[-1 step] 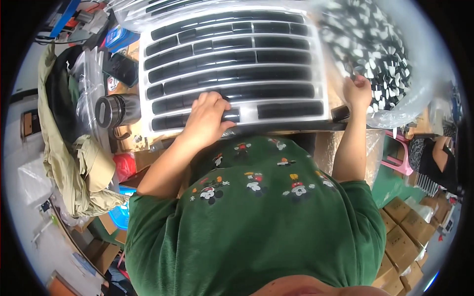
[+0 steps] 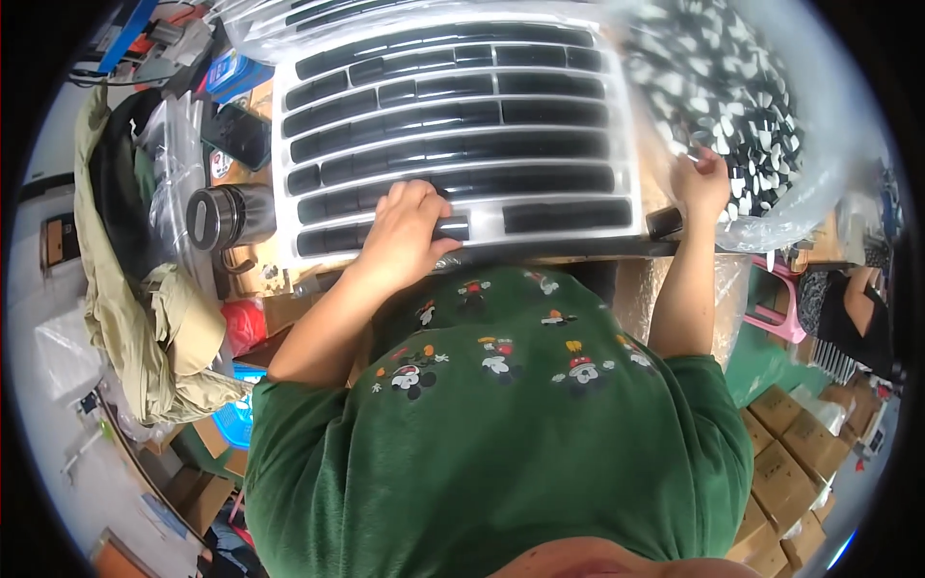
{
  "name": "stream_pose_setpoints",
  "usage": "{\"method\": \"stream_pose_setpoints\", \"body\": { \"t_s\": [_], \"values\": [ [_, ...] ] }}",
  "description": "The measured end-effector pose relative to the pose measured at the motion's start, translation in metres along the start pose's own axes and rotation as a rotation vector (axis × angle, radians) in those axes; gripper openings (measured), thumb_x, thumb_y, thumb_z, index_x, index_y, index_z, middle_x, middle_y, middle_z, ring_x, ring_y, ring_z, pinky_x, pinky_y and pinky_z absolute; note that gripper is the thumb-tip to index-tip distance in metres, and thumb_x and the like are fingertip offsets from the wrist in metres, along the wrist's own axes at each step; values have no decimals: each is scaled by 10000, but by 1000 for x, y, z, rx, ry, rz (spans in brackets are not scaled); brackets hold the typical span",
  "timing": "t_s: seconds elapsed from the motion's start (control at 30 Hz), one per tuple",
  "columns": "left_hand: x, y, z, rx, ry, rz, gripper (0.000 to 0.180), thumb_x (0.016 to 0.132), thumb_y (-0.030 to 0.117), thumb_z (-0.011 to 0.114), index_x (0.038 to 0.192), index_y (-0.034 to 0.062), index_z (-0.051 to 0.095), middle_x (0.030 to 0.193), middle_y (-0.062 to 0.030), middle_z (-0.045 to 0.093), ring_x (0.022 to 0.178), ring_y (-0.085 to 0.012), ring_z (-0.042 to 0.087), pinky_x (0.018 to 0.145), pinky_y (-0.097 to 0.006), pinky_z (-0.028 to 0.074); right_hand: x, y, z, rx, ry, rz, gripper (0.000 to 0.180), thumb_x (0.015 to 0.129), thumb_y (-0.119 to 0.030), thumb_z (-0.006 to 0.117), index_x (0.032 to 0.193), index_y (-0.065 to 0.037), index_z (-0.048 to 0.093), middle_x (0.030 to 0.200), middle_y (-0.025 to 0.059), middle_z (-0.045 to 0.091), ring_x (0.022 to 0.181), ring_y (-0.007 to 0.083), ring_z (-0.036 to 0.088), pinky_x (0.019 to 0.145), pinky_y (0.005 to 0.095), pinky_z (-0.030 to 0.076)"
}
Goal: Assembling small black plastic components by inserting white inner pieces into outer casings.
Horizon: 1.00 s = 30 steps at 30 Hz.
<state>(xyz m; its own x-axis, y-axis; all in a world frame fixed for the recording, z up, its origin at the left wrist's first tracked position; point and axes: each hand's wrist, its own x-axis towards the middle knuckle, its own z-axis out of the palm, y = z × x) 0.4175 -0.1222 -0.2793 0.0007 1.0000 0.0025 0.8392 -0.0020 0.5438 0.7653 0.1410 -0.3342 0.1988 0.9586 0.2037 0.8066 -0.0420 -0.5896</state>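
A white tray (image 2: pixel 635 144) in front of me holds rows of shiny black cylinders (image 2: pixel 462 147). In its nearest row, my left hand (image 2: pixel 409 231) curls over a black cylinder (image 2: pixel 451 228), thumb on the near side; the fingers cover its left part. A short bare stretch of groove shows just right of that cylinder. My right hand (image 2: pixel 703 181) is pinched at the near left edge of a heap of small black-and-white pieces (image 2: pixel 761 144) in a clear plastic bag (image 2: pixel 805 207). A bit of white shows by its fingertips, too small to make out.
Beside my right wrist lies a loose black cylinder (image 2: pixel 665 223). Left of the tray stand a lidded flask (image 2: pixel 226 218) and a dark phone (image 2: pixel 238 135). Clothing (image 2: pixel 116 289) hangs further left. Cardboard boxes (image 2: pixel 785 472) and a pink stool (image 2: pixel 779 299) are at the right.
My right hand has shifted very slightly, with a little more white showing at its fingertips. My left hand stays on the cylinder with hardly any movement.
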Motion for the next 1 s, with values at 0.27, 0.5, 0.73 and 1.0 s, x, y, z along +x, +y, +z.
{"method": "stream_pose_setpoints", "body": {
  "t_s": [0.27,0.5,0.73,1.0],
  "values": [
    [5,18,26,-779,81,-185,389,721,-21,756,982,34,474,865,-32,611,794,-95,581,716,-239,461,-131,-133,-53,740,-492,-416,329,709,64,718,1018,-25,645,899,64,617,811,129,600,683,230,484],
    [18,40,24,-984,168,-126,352,722,62,778,953,25,515,864,-69,631,779,-116,602,681,-257,486,-154,-146,-31,828,-713,-719,449,684,-9,762,1111,-30,626,1149,153,594,1042,237,588,832,291,490],
    [15,49,20,-1933,-181,-353,134,889,40,575,1011,13,526,925,-88,610,863,-210,631,784,-356,539,-158,-151,-26,988,-938,-616,846,603,-174,855,1327,-40,437,1261,120,541,1143,250,538,970,352,428],
    [17,53,39,-2191,-267,-263,262,914,205,582,1044,-16,528,975,-156,617,937,-244,614,853,-378,503,-165,-152,-26,908,-708,-575,712,585,-61,797,1233,-40,503,1183,105,578,1042,227,596,894,318,486]
  ]
}}
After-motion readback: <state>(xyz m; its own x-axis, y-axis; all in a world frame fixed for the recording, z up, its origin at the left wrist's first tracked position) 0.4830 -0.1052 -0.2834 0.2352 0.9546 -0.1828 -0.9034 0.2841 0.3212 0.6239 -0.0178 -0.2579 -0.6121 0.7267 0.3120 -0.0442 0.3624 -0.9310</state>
